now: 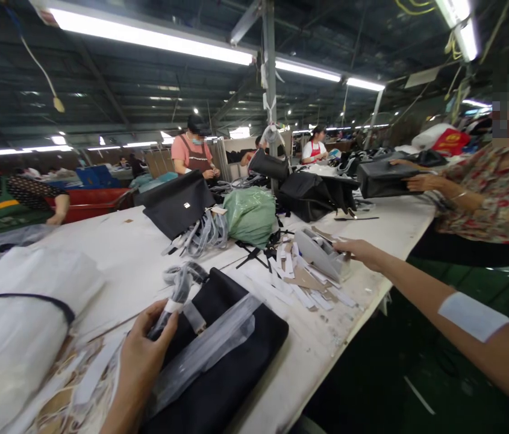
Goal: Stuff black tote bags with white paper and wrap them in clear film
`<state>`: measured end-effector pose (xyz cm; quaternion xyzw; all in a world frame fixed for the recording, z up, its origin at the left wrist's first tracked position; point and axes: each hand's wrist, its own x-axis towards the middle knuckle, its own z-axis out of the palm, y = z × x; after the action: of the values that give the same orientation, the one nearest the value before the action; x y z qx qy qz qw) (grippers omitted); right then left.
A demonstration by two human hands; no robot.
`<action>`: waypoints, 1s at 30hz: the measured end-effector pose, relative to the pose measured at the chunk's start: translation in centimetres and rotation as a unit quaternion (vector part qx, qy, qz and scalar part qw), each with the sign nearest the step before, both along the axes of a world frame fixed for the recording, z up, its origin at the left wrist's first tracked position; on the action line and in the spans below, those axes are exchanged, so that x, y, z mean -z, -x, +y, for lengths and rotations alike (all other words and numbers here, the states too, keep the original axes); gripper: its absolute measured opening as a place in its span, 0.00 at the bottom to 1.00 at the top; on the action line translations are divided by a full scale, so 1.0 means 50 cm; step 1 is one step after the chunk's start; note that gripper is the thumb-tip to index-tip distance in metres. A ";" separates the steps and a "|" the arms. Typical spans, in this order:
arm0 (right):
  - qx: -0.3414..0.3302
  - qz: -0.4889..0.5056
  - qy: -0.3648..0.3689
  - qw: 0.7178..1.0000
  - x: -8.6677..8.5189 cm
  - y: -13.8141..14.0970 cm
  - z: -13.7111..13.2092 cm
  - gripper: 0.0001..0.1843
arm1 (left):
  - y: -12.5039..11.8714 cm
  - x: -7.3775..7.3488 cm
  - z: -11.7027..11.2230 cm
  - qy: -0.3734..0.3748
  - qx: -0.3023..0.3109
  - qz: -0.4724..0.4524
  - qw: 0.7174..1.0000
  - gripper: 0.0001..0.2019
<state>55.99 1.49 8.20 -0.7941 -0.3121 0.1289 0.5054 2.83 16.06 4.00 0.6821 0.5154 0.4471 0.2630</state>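
My left hand (148, 340) is closed around a strap bundle (181, 294), wrapped in clear plastic with a white band. Under it a black handbag (231, 367) lies flat on the white table (312, 355), with a strip of clear plastic across it. Stretched out to the right, my right hand (365, 253) has its fingers closed at the end of a grey tape dispenser (320, 256). Its fingertips are partly hidden, so any tape in them cannot be made out. White paper strips (302, 292) lie beside the dispenser.
Behind stand a black bag (179, 205) with wrapped straps, a green plastic bundle (250, 217) and more black bags (317, 196). A white sack (23, 325) and scraps fill the left. At right, a co-worker's hands (421, 181) hold a black bag. Other people work farther back.
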 end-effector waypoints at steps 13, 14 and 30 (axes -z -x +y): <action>0.024 0.162 -0.060 0.985 0.036 0.006 -0.119 0.16 | 0.005 -0.001 -0.002 0.011 0.000 -0.010 1.000 0.28; 0.035 0.165 -0.061 0.984 0.055 0.009 -0.120 0.16 | 0.006 0.001 -0.001 0.011 0.001 -0.013 1.000 0.28; -0.174 0.030 -0.098 0.979 0.038 0.332 -0.037 0.25 | -0.004 0.002 -0.016 -0.047 0.060 -0.071 0.995 0.22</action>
<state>39.39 -0.37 6.28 -0.6702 -0.4411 0.2071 0.5598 3.01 15.25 3.90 0.6897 0.4322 0.5018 0.2927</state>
